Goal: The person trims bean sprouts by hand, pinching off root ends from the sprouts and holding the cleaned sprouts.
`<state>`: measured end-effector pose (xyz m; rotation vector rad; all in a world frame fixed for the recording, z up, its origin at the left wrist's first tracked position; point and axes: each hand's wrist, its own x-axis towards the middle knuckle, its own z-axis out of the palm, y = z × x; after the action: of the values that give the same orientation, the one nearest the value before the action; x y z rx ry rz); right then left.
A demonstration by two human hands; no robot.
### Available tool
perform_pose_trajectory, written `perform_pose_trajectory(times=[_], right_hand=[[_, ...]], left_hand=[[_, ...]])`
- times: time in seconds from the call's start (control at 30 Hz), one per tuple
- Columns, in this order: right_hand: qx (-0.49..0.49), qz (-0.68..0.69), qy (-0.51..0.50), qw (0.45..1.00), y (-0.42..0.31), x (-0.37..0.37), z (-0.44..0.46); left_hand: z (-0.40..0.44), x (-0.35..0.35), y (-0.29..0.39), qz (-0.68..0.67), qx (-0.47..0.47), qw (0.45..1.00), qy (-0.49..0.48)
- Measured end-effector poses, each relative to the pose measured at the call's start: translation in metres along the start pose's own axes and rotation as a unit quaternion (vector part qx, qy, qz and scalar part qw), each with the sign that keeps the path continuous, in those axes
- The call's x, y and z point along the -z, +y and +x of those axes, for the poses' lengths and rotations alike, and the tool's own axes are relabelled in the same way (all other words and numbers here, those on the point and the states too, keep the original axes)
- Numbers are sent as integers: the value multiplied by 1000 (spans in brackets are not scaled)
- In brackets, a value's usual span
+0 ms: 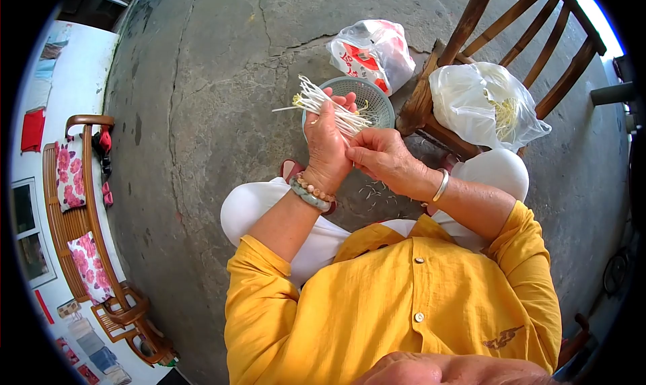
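The L hand (325, 141) is curled around a bunch of white bean sprouts (313, 99), w/ its thumb pressed over them. The R hand (385, 157), just beside it, has thumb and forefinger pinched on the near ends of the same bunch. Under and just beyond both hands is a grey basket (385, 103), w/ some yellowish strands inside. Farther beyond is a plastic bag w/ red print (397, 54); to the hands' R, a whitish bag (457, 99) sits on a wooden chair (418, 101). Small pale bits (369, 195) lie on the floor (202, 122), nearer to the body than the hands.
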<state>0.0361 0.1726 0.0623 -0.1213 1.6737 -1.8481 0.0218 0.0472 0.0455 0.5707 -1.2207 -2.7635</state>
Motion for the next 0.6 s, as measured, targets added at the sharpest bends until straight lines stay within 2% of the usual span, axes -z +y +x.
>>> perform_pose_trajectory(times=[0.03, 0.13, 0.23, 0.33, 0.37, 0.43, 0.47, 0.53, 0.6], right_hand=[[-21, 7, -7, 1000, 1, 3, 1], [21, -27, -19, 999, 0, 8, -1], [7, 14, -31, 999, -6, 11, -6], [32, 20, -102, 994, -13, 21, -13], [57, -46, -167, 983, -12, 25, -16], [107, -180, -299, 931, -4, 32, -22], [200, -267, -345, 877, 23, 34, -20], [300, -504, -238, 774, 42, 33, -40], [289, -568, -207, 742, 45, 34, -37]], left_hand=[[-2, -1, -1, 6, 1, 1000, -3], [-3, -2, -4, -1, 10, 1000, -5], [-2, 1, -5, -40, 29, 999, 1], [4, 6, 4, -92, 39, 995, 26], [6, 7, 9, -110, 42, 992, 37], [3, 11, 30, -132, 33, 989, 59], [1, 15, 34, -152, 35, 986, 52], [-4, 17, 36, -170, 40, 983, 49], [-10, 17, 34, -171, 45, 983, 58]])
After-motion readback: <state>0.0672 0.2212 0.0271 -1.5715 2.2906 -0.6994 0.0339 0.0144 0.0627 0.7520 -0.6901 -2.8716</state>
